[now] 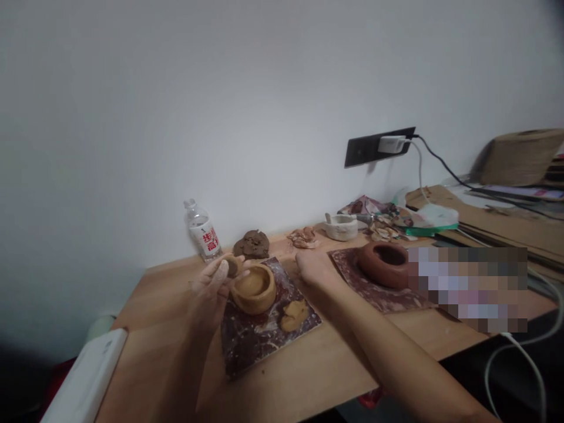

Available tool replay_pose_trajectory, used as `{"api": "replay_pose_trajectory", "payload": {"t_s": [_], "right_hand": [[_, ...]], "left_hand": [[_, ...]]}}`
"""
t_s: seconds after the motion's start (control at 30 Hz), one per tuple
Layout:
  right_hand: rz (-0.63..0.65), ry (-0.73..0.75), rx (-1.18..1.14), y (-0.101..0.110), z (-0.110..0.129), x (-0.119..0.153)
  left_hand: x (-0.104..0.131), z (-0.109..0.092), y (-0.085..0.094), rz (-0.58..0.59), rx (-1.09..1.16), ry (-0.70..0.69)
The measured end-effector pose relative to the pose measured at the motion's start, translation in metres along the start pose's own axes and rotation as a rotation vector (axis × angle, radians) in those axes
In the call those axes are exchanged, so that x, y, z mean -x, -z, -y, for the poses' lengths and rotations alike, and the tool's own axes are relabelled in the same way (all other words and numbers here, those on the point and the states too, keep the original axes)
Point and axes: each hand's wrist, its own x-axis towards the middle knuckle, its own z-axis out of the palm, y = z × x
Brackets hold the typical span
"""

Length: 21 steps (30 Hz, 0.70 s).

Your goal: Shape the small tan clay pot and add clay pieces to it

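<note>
My left hand [215,283] is closed on a small round brown clay piece [233,267], pinched between thumb and fingers. Just right of it stands a yellow-brown clay bowl [254,296] with a thick rim, on a dark speckled mat [247,346]. A flat lump of yellowish clay [294,316] lies on the same mat. My right hand [314,268] is curled closed between this mat and a second one, its fingertips turned away from view. Whatever it may hold is hidden.
A reddish-brown ring-shaped clay pot [383,265] sits on the second mat [352,285]. Along the wall stand a plastic bottle [205,235], a dark clay lump [252,244], peeled clay scraps [304,237] and a whitish bowl [341,228]. Cardboard [480,220] and cables lie at right.
</note>
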Motion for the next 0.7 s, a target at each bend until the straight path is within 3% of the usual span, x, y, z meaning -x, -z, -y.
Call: {"api": "replay_pose_trajectory", "payload": {"t_s": [0.23,0.43,0.7], "right_hand": [[-0.098,-0.023,-0.206,-0.007,-0.005,-0.01],[-0.303,0.059,-0.619,-0.007,-0.008,-0.028],[-0.42,0.243,-1.277,0.007,0.03,0.0]], "left_hand": [[0.0,-0.002,-0.002,-0.001,-0.024,0.001],[0.004,-0.002,-0.006,0.015,0.036,0.047],[0.009,0.005,-0.011,0.07,0.128,0.117]]}}
